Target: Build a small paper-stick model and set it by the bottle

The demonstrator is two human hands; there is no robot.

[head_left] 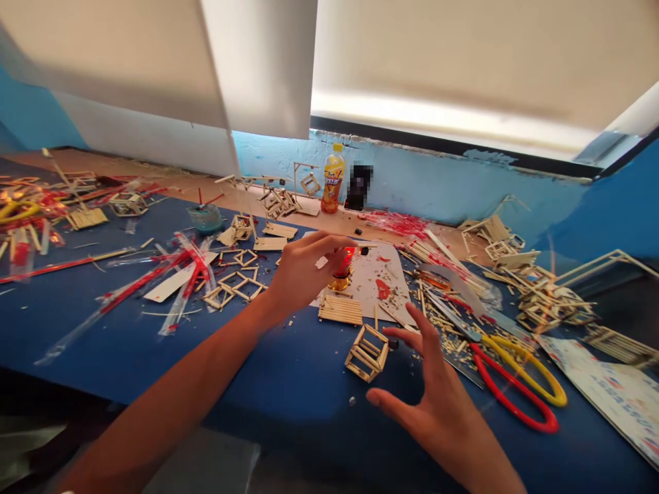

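Note:
My left hand (303, 271) is raised over the blue table (128, 343), its fingers pinched on a thin wooden stick (360, 245) above a small red glue bottle (344, 266). My right hand (432, 398) hovers open, fingers spread, just right of a small cube frame of sticks (368, 353). A flat panel of sticks (340, 310) lies between the two hands, beside a white sheet (371, 278) spotted with red.
Red and yellow scissors (515, 384) lie to the right among stick scraps. Square stick frames (234, 285), red straws (169, 271) and more stick models (546, 295) crowd the table. An orange drink bottle (333, 178) stands by the blue wall.

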